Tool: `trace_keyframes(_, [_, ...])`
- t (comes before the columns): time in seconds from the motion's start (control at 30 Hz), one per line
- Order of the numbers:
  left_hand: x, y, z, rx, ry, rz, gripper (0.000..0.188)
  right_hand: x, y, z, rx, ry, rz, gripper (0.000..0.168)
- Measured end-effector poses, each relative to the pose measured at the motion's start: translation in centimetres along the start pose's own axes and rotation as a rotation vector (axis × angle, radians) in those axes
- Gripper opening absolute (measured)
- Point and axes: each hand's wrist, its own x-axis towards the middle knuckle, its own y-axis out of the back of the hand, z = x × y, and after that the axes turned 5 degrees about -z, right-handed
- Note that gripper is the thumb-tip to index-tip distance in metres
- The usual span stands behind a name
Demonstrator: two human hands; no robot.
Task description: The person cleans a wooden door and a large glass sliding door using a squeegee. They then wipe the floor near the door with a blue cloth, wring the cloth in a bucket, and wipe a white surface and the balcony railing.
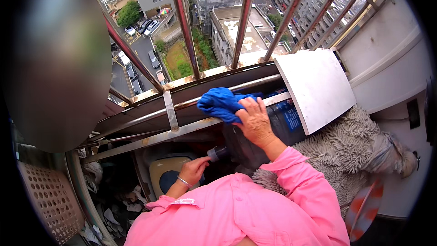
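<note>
A crumpled blue cloth (pixel 222 104) is in my right hand (pixel 256 123), pressed against the flat metal rail (pixel 191 123) below the window bars. Below this hand lies a large clear plastic water jug (pixel 247 147) on its side, its blue label partly in view. The jug's neck and pale cap (pixel 214 154) point left. My left hand (pixel 194 171), with a bracelet at the wrist, has its fingertips at that cap; whether they grip it is not clear. Part of the jug is hidden by my right arm and a white board.
Rusty metal bars (pixel 184 24) rise ahead, with buildings and a street far below. A white board (pixel 315 89) rests at the right above a grey chenille mat (pixel 348 143). At left stand a perforated plastic basket (pixel 51 201) and a beige lidded container (pixel 164 167).
</note>
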Motion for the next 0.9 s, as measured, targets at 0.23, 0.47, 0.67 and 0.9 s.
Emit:
trace_keyframes(0.23, [-1.5, 0.6, -0.6, -0.03, -0.039, 0.096, 0.023, 1.3, 5.4, 5.0, 0.704, -0.537, 0.226, 0.024])
trace_keyframes(0.47, [1.1, -0.8, 1.7, -0.418, -0.045, 0.157, 0.019, 0.7, 21.5, 4.5, 0.89, -0.454, 0.8, 0.018])
trace_keyframes(0.67, [12.3, -2.8, 11.2, 0.099, -0.471, 0.103, 0.035, -5.0, 18.2, 9.0, 0.416, -0.533, 0.518, 0.019])
trace_keyframes(0.9, [24.9, -9.4, 16.3, 0.595, -0.517, 0.075, 0.077, -5.7, 7.6, 14.4, -0.14, -0.648, -0.05, 0.05])
